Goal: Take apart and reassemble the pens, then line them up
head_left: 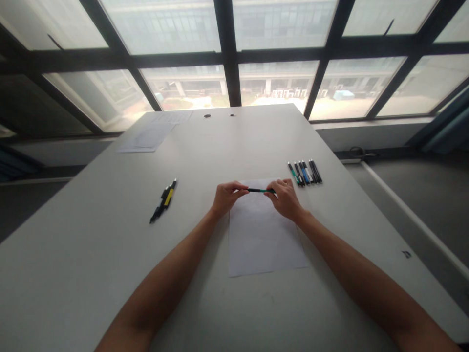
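Note:
A black and green pen point(256, 190) is held level between my two hands, above the far part of a white sheet of paper point(266, 239). My left hand point(227, 196) pinches its black end. The green end sits in the closed fingers of my right hand point(284, 198), which hide its tip. Just beyond my right hand, a row of several pens point(305, 173) lies side by side, with green, blue and black barrels. Away to the left of my left hand lie a yellow and black pen point(169, 197) and black pens point(159, 206) close beside it.
Printed papers point(146, 136) lie at the table's far left corner. A round dark grommet point(207, 116) and a small object point(232, 115) are near the far edge. The white table point(91, 264) reaches to large windows. A dark mark point(406, 254) shows near the right edge.

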`<state>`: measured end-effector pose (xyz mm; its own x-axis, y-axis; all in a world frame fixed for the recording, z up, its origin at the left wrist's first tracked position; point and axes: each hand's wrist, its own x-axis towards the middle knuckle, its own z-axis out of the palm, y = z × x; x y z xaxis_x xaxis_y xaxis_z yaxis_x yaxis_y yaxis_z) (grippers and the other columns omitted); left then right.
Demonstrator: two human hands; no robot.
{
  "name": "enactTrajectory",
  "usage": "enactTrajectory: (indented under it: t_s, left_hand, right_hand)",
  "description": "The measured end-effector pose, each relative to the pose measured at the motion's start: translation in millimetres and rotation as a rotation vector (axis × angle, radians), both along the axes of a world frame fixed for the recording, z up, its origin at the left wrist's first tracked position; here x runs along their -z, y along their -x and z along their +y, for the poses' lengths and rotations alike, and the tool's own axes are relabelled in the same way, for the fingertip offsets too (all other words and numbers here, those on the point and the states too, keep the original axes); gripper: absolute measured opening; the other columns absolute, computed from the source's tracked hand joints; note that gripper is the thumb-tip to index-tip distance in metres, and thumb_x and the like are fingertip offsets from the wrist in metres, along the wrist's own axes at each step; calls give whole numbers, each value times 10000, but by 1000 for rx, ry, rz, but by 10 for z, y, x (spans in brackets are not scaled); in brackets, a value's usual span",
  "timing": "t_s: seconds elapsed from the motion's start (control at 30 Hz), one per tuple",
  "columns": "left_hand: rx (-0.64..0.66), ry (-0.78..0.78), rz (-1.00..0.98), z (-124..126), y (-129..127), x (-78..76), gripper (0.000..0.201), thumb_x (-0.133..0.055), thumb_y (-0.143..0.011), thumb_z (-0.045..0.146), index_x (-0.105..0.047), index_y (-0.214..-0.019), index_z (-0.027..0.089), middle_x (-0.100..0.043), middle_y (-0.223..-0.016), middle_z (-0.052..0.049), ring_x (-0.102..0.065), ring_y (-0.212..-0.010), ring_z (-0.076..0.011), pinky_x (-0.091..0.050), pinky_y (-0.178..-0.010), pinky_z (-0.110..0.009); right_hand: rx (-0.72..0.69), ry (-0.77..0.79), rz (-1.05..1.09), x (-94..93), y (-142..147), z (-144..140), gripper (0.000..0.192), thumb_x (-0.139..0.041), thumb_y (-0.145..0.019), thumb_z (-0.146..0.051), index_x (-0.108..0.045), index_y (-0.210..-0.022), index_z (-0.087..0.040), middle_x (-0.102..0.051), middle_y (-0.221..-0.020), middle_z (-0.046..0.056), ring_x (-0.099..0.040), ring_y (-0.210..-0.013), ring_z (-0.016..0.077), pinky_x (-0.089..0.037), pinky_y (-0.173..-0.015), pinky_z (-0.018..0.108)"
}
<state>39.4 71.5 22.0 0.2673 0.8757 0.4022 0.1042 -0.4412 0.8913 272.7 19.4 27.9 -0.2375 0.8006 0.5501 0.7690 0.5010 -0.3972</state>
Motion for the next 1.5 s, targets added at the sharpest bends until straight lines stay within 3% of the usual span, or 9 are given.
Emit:
enactTrajectory:
  t_s: [0.43, 0.67, 0.9, 1.13, 1.43, 1.5]
  left_hand:
    - [39, -96, 41, -28, -24, -20, 136, -813, -761, 327, -782, -820, 208, -754, -816, -52, -680, -754, -172, -507, -725, -301]
    - [38, -104, 54, -26, -32, -14, 153, -810, -761, 341, -776, -814, 201, -753, -817, -59, -683, -763, -175, -514, -723, -303]
    - [60, -99, 40, -34, -47, -13, 155, -814, -757, 339, -777, -817, 201, -753, -816, -62, -682, -757, -175, -516, -729, -309]
    - [88, -80, 59, -39, -50, -22, 173, -812, -759, 355, -779, -814, 195, -755, -816, -72, -684, -760, -182, -522, -724, -313]
    - [111, -121, 101, -62, -65, -56, 176, -807, -767, 374, -777, -813, 207, -758, -806, -65, -691, -746, -177, -537, -722, -309]
    - [112, -132, 112, -71, -68, -72, 173, -807, -769, 369, -779, -813, 205, -758, -804, -67, -693, -747, -179, -540, -729, -311]
  right_hand:
    - [-9, 30, -153, 37, -3, 21, 326, -391, -1035, -288, -637, -851, -179, -646, -729, 51, -545, -694, 185, -308, -828, 339]
    - [-51, 73, 11, 32, 11, 8, 172, -581, -964, -372, -585, -933, -203, -688, -784, 19, -602, -733, 184, -326, -842, 319]
    - [-31, 37, -130, 16, 30, 1, 327, -415, -1032, -315, -604, -794, -195, -639, -713, 42, -548, -688, 183, -323, -819, 327]
    - [-97, 68, -17, 42, 11, 7, 152, -618, -940, -353, -594, -908, -206, -684, -789, 20, -603, -754, 187, -332, -830, 318]
    - [-94, 77, -164, 27, 23, 6, 281, -448, -1020, -287, -632, -831, -190, -682, -727, 48, -582, -688, 177, -333, -813, 320]
    - [-101, 91, -147, 27, 28, 3, 226, -486, -1007, -306, -633, -879, -191, -695, -758, 50, -596, -709, 183, -340, -808, 316]
